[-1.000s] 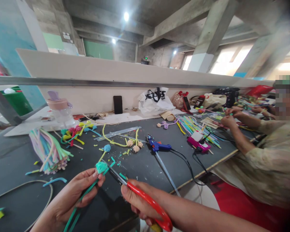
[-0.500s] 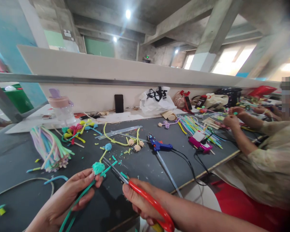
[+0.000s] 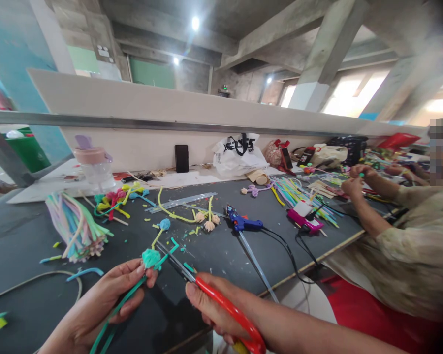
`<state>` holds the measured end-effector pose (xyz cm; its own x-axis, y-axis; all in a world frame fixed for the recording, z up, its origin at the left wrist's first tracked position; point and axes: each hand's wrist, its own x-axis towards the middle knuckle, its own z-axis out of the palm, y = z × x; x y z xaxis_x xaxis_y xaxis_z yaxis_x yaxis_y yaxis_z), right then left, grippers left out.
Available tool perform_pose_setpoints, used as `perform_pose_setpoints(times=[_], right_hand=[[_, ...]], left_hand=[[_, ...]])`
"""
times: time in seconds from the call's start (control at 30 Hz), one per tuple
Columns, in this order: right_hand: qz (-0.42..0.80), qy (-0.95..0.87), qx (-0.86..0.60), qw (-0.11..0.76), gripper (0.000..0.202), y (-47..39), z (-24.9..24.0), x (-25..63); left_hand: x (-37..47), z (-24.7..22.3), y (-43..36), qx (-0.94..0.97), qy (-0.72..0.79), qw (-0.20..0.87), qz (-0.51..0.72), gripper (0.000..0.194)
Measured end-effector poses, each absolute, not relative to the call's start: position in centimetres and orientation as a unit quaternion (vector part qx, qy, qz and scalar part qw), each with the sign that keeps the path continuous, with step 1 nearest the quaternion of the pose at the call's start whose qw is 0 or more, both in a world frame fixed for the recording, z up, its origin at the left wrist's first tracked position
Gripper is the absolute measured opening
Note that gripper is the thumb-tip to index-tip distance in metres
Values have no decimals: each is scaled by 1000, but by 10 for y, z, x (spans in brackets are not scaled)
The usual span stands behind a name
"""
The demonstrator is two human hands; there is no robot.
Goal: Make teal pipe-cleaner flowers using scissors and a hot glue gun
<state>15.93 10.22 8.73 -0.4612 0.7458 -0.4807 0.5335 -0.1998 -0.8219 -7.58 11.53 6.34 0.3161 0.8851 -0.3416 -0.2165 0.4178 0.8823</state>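
Observation:
Between thumb and fingers, my left hand pinches a teal pipe-cleaner flower, whose long teal stems hang down over the palm. My right hand is wrapped round red-handled scissors. The narrow scissor blades point up and left, beside a teal strip that sticks out right of the flower. Just above the flower, a blue ball on a yellow-green stem lies on the dark table.
A blue glue gun with its cable lies right of centre. Pipe cleaners stand bundled at left, near a bottle. Behind are a phone and a white bag. Another person's hands work at right.
The scissors and my right hand have shifted very slightly left. The loose teal piece by the blades has changed angle a little. My left hand stays nearly still.

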Motion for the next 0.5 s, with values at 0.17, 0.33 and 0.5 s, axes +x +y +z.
perform_pose_setpoints(times=[0.17,0.33,0.5], right_hand=[[624,-579,-514,107,53,105,89,158],[645,-522,-547,110,52,107,86,157],[643,-537,-531,126,52,108,79,157]], left_hand=[[-78,63,113,380,435,724,378,26],[-79,62,112,368,445,722,382,25],[-80,61,113,363,438,723,392,25]])
